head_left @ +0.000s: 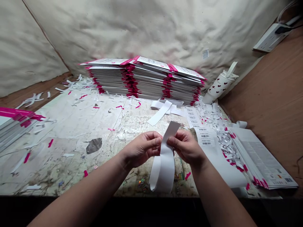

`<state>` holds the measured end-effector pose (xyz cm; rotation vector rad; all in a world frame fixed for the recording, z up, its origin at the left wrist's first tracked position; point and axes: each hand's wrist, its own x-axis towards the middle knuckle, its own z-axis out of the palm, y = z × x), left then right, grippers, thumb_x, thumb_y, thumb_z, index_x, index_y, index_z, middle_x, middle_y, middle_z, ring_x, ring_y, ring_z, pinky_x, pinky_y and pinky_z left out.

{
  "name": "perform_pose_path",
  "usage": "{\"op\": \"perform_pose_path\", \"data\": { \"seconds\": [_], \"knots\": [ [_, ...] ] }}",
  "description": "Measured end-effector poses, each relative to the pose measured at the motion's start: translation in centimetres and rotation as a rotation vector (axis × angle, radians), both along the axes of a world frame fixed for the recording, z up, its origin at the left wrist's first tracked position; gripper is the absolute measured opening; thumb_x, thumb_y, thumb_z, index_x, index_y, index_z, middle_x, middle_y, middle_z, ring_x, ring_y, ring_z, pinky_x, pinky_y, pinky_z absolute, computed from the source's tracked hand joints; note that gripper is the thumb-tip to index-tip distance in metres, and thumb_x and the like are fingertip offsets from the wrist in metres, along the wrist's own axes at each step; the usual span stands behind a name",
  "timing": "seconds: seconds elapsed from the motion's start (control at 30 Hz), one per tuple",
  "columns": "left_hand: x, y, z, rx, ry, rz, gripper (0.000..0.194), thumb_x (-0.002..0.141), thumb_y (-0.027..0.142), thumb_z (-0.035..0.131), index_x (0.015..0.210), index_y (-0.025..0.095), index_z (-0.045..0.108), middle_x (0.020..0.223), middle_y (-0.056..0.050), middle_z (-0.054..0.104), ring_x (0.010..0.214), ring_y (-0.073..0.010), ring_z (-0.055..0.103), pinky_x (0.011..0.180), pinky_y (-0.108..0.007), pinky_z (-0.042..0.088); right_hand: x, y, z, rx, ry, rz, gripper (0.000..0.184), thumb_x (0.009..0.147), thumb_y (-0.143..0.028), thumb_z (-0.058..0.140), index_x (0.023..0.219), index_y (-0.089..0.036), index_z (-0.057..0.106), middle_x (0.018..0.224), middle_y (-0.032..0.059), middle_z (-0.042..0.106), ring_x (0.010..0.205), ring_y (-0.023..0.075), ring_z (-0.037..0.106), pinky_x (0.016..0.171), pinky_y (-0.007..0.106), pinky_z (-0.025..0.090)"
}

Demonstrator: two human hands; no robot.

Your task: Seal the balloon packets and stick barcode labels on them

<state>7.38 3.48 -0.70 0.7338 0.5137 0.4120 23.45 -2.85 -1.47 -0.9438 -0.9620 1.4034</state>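
White, likely limp, easily creased: pinch paper strip point(167, 171) near its upper end, held below frame centre in right hand point(188, 145), beside curled left hand point(143, 147) of unclear grip

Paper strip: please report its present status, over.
Right hand pinching paper strip. Left hand at its edge. Strip curled below hands. Pink scrap nearby on table.

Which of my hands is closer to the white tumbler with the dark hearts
Right. Your right hand, pinching the long white paper strip, is nearer the tumbler, in front of it and to its left; your left hand is farther left, at the strip's left edge.
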Motion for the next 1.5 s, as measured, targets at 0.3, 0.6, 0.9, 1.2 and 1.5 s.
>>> {"op": "perform_pose_path", "data": {
  "seconds": [0.3,0.6,0.9,1.2,1.5],
  "knots": [
    [0.1,0.0,-0.3,0.25,0.151,0.102,0.023,0.064,0.027,0.075,0.073,0.014,0.059,0.069,0.0,0.06,0.064,-0.011,0.058,0.062,-0.023,0.046,-0.6,-0.1,0.3,-0.013,-0.188,-0.051,0.025,0.071,-0.039,0.07,0.072,-0.015,0.064,0.059,-0.0006,0.056,0.051,0.0098,0.049,0.047,0.023,0.041],
    [-3.6,5.8,0.0,0.469,0.329,0.655,0.023,0.067,0.025,0.061,0.08,0.019,0.044,0.068,0.004,0.057,0.059,-0.0116,0.056,0.058,-0.027,0.048,4.1,6.9,-0.3,-0.029,-0.572,-0.67,0.049,0.067,-0.04,0.066,0.106,-0.01,0.058,0.094,0.0143,0.064,0.077,0.0223,0.061,0.061,0.034,0.051],
    [-3.4,4.6,3.2,0.931,0.301,0.198,0.021,0.077,0.033,0.06,0.092,0.02,0.052,0.08,0.0,0.058,0.07,-0.0137,0.054,0.064,-0.025,0.044,-1.9,6.7,7.6,0.353,-0.71,-0.147,0.021,0.071,-0.032,0.067,0.085,-0.016,0.066,0.07,0.0025,0.062,0.056,0.0119,0.053,0.05,0.024,0.043],
    [-12.2,8.6,0.7,0.556,0.593,-0.276,0.034,0.072,0.048,0.064,0.07,0.016,0.055,0.059,0.001,0.053,0.049,-0.0092,0.043,0.045,-0.02,0.025,6.1,1.8,5.4,0.0,-0.547,-0.358,0.013,0.072,-0.032,0.067,0.076,-0.02,0.064,0.059,0.0017,0.063,0.048,0.014,0.057,0.036,0.024,0.04],
    [-11.6,8.5,-4.0,0.863,0.933,-0.522,0.022,0.069,0.04,0.059,0.065,0.018,0.058,0.062,0.001,0.058,0.06,-0.0168,0.052,0.051,-0.023,0.029,11.4,6.9,3.3,0.254,-1.618,-0.481,0.017,0.072,-0.034,0.067,0.082,-0.021,0.067,0.079,0.0054,0.07,0.054,0.0175,0.059,0.05,0.032,0.047]
  ]
}}
